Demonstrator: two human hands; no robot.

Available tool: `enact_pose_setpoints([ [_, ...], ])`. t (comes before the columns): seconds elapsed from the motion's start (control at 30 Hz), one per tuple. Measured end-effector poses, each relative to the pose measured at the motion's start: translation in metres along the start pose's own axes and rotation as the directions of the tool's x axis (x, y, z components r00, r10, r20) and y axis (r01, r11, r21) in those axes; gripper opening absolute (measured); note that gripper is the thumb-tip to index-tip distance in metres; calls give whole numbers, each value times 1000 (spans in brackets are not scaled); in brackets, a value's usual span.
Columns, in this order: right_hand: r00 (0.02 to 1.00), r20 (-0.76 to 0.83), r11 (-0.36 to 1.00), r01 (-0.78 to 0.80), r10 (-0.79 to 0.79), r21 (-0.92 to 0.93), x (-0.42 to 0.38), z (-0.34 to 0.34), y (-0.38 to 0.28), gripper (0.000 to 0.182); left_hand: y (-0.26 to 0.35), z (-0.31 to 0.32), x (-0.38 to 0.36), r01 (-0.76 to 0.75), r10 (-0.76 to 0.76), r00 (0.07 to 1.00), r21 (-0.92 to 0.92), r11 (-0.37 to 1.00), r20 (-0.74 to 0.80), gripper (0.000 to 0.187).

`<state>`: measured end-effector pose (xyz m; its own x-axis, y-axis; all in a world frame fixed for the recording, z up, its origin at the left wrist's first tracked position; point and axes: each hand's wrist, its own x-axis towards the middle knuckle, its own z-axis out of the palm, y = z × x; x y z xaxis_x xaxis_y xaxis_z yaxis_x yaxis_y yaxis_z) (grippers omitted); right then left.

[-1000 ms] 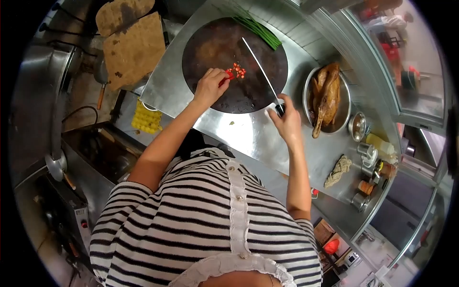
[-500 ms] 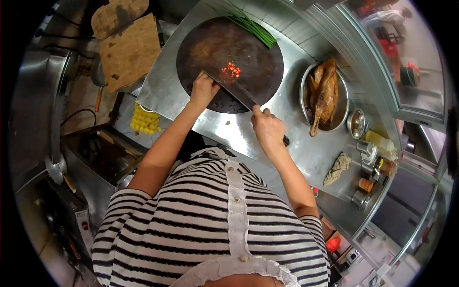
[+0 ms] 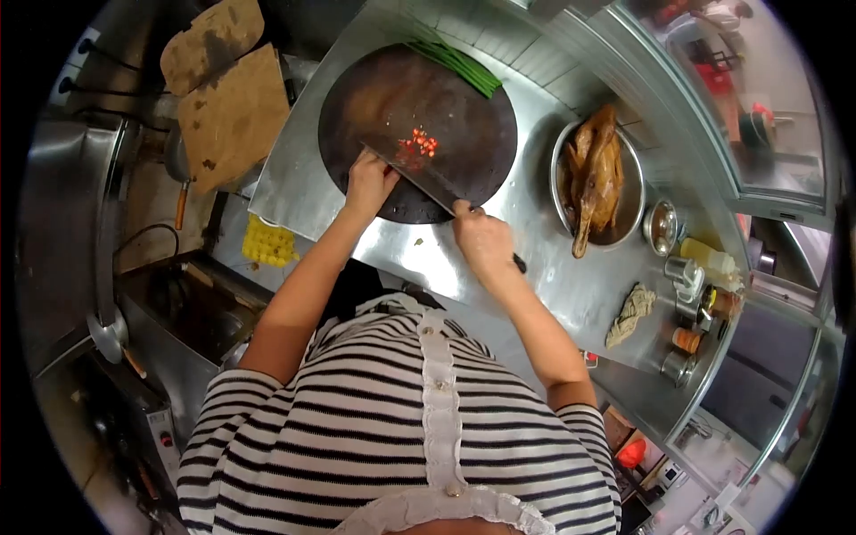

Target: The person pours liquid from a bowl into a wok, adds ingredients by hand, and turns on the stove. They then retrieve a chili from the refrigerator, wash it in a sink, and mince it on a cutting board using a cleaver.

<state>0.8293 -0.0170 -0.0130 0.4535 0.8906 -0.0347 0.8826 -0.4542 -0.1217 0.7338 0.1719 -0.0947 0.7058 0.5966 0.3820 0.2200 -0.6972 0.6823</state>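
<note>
Swung left, the knife (image 3: 417, 183) crosses the board (image 3: 455, 102), upper centre — my right hand (image 3: 483, 241) curled round it, left hand (image 3: 368, 185) alongside, fingers bunched.

Location type: kitchen, apparently commercial; indicators are a stainless-steel worktop (image 3: 544, 276) bearing a round, dark chopping board (image 3: 357, 98), green stalks (image 3: 459, 66) and chopped red pieces (image 3: 419, 142) on the board, and a metal basin (image 3: 635, 207) containing a whole browned bird (image 3: 596, 174). Additional indicators: seasoning containers and a bottle (image 3: 711, 258) along the worktop's far side; a wall of pale tiles (image 3: 571, 85); a long-handled pan (image 3: 176, 159) at the left; a glazed partition (image 3: 780, 152) adjoining the worktop.
</note>
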Motion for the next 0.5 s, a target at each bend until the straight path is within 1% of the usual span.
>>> enact_pose_setpoints([
  [0.03, 999, -32, 999, 7, -8, -44, 9, 11, -5, 11, 2, -1, 0, -19, 19, 999, -4, 1000, -29, 24],
  [0.1, 1000, -18, 1000, 4, -4, 0, 16, 12, -4, 10, 2, -1, 2, -16, 16, 1000, 3, 1000, -18, 24],
  [0.13, 1000, -9, 1000, -3, 3, 24, 18, 9, -5, 10, 3, -2, 1, -16, 16, 1000, 6, 1000, -6, 24],
  [0.2, 999, 34, 990, -26, 21, 140, 17, -13, 0, 10, 6, -1, -1, 15, -15, 1000, -4, 1000, -3, 24],
  [0.27, 1000, 22, 994, -5, 3, 113, 4, -22, 6, 9, 5, -2, 3, 15, -15, 1000, -15, 1000, -17, 23],
  [0.37, 994, 99, 998, -49, 46, 28, -12, -26, 5, 9, 4, -2, 0, 1, -2, 999, -34, 999, -37, 21],
  [0.47, 1000, 24, 997, -17, 15, 70, 9, 7, 3, 10, 5, -1, 3, -5, 4, 999, -34, 999, -36, 20],
  [0.5, 999, 45, 997, -34, 31, 75, 12, 6, 4, 10, 6, -1, 2, -3, 2, 1000, -32, 999, -29, 19],
])
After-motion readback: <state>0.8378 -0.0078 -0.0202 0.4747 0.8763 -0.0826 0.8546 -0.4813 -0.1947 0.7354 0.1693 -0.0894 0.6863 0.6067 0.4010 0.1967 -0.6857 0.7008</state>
